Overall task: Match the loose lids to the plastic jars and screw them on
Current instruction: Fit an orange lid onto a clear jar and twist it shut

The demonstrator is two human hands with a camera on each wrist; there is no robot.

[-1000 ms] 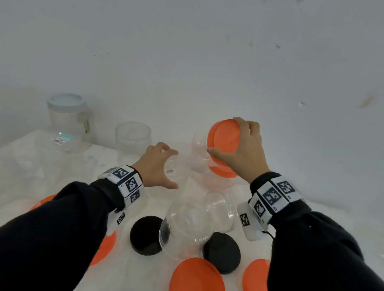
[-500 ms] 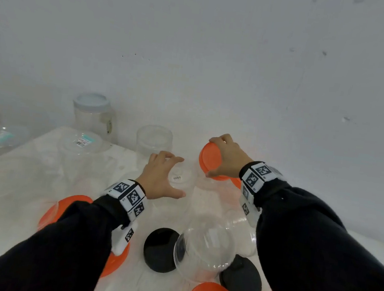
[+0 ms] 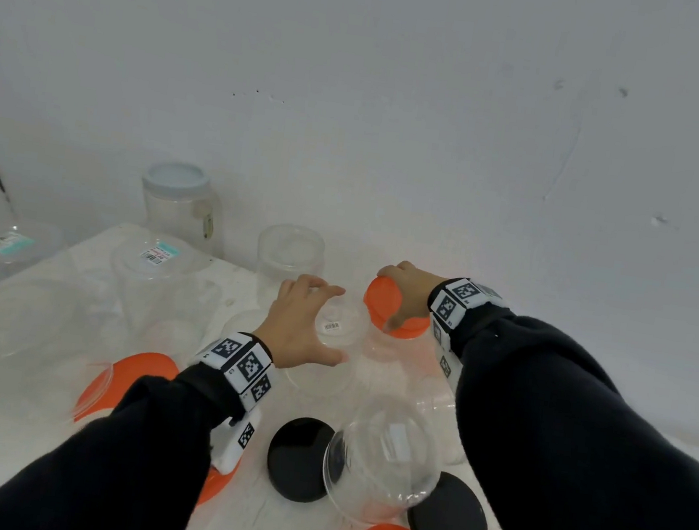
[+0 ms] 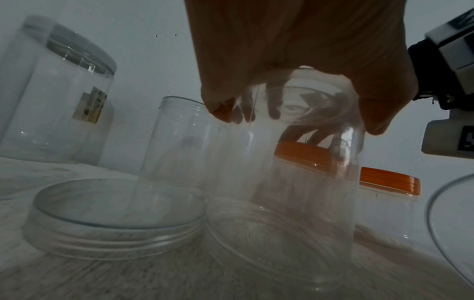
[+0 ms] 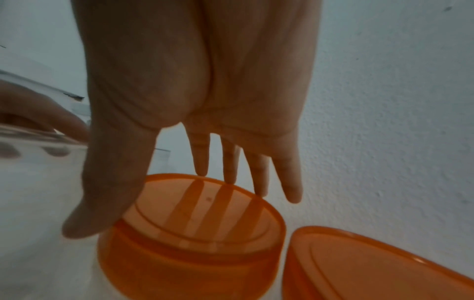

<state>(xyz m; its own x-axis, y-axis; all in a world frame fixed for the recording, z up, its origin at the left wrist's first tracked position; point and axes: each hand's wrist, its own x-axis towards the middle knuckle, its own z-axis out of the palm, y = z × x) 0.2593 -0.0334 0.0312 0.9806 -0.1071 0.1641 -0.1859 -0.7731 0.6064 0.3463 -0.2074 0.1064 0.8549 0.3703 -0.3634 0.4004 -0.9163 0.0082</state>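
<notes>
Plain indoor room, scuffed white wall [image 3: 406,73], white tabletop [image 3: 46,315]

Black sleeves [image 3: 93,475], white code-marked wristbands [image 3: 239,359]

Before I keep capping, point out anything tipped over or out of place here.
One clear jar lies on its side at the front, open mouth toward the camera, between two black lids. No spill or damage shows.
</notes>
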